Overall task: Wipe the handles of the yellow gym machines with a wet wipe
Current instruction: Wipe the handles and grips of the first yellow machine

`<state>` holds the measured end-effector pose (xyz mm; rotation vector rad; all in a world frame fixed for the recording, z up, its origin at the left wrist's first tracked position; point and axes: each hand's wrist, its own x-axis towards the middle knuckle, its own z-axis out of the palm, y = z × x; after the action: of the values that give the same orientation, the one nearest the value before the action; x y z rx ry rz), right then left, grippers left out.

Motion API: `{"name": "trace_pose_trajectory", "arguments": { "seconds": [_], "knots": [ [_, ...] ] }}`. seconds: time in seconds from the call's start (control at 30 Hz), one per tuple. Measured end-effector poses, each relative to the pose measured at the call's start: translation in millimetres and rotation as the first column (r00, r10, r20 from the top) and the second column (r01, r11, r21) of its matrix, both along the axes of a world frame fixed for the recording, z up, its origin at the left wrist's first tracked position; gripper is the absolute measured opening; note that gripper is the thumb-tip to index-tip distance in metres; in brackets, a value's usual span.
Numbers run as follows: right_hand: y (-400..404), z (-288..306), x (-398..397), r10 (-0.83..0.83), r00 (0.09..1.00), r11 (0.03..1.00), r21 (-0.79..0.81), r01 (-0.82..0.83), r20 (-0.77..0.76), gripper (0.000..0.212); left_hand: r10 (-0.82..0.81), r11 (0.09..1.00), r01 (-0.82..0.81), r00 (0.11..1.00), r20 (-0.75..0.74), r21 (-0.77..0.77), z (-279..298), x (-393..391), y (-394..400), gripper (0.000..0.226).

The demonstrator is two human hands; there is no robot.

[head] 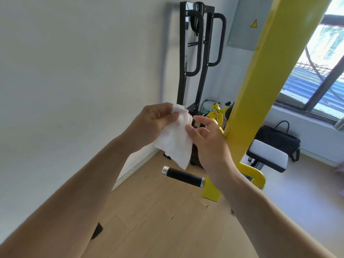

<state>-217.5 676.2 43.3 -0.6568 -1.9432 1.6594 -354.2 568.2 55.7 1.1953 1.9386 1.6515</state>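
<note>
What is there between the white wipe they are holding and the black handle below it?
Nothing: in the head view only bare wooden floor shows behind the gap between wipe and handle.

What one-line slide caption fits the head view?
Left hand holds a wet wipe above the black handle; right hand alongside.

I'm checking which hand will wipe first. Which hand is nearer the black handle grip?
Right. The right hand hangs just above the grip's yellow-mounted end, its wrist closest. The left hand holds the wet wipe higher and further left.
</note>
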Motion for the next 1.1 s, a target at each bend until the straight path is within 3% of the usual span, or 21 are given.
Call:
{"name": "trace_pose_trajectory", "arguments": {
  "seconds": [0.07, 0.13, 0.2, 0.23, 0.3, 0.33, 0.43, 0.47, 0.57, 0.63, 0.7, 0.77, 0.93, 0.97, 1.1],
  "knots": [
    [0, 0, -2, -0.11, 0.991, 0.987, 0.107, 0.118, -0.081, 0.022, 0.05, 0.999, -0.05, 0.998, -0.025, -0.007, -4, 0, 4, 0.02],
    [2, -3, -8, -0.152, 0.988, 0.879, 0.454, 0.142, -0.015, 0.018, 0.151, 0.987, -0.155, 0.986, -0.071, -0.051, -12, -4, 9, 0.022],
    [6, -8, -14, -0.228, 0.94, 0.568, 0.819, -0.084, 0.255, 0.027, 0.238, 0.965, -0.239, 0.971, -0.016, -0.109, -26, -7, 12, 0.027],
    [8, -13, -16, -0.292, 0.891, 0.424, 0.882, -0.205, 0.348, 0.031, 0.265, 0.958, -0.258, 0.963, 0.043, -0.124, -36, -9, 12, 0.027],
    [9, -19, -14, -0.351, 0.853, 0.28, 0.912, -0.299, 0.387, 0.034, 0.286, 0.954, -0.271, 0.949, 0.13, -0.126, -53, -8, 8, 0.025],
    [7, -18, -12, -0.316, 0.87, 0.289, 0.912, -0.292, 0.379, 0.035, 0.293, 0.954, -0.279, 0.944, 0.154, -0.108, -59, -5, 7, 0.024],
    [-1, -17, -19, -0.11, 0.878, 0.473, 0.802, -0.366, 0.466, 0.043, 0.34, 0.94, -0.342, 0.925, 0.168, -0.023, -71, 4, 5, 0.025],
    [-4, -18, -25, -0.094, 0.871, 0.478, 0.789, -0.385, 0.482, 0.044, 0.359, 0.932, -0.362, 0.92, 0.157, -0.008, -73, 7, 6, 0.027],
    [-5, -17, -30, -0.256, 0.835, 0.327, 0.857, -0.399, 0.486, 0.035, 0.405, 0.91, -0.414, 0.9, 0.163, 0.021, -74, 12, 10, 0.025],
    [-2, -8, -18, -0.438, 0.723, 0.171, 0.839, -0.517, 0.535, 0.025, 0.418, 0.905, -0.425, 0.897, 0.142, 0.025, -72, 15, 11, 0.023],
    [-1, -3, -2, -0.587, 0.603, 0.08, 0.78, -0.621, 0.54, 0.023, 0.411, 0.909, -0.416, 0.903, 0.127, 0.023, -73, 16, 11, 0.024],
    [-3, -6, -4, -0.62, 0.612, 0.003, 0.781, -0.625, 0.492, 0.024, 0.411, 0.908, -0.418, 0.901, 0.143, 0.023, -72, 18, 9, 0.026],
    [0, -31, -32, -0.349, 0.817, 0.075, 0.882, -0.464, 0.459, 0.025, 0.396, 0.91, -0.409, 0.907, 0.14, 0.074, -74, 19, 7, 0.025],
    [3, -29, -28, -0.351, 0.816, 0.067, 0.882, -0.467, 0.459, 0.027, 0.401, 0.908, -0.413, 0.906, 0.137, 0.074, -74, 18, 8, 0.025],
    [11, -16, 0, -0.592, 0.653, -0.044, 0.79, -0.611, 0.472, 0.028, 0.406, 0.911, -0.411, 0.908, 0.104, 0.029, -74, 14, 10, 0.031]
  ]
}}
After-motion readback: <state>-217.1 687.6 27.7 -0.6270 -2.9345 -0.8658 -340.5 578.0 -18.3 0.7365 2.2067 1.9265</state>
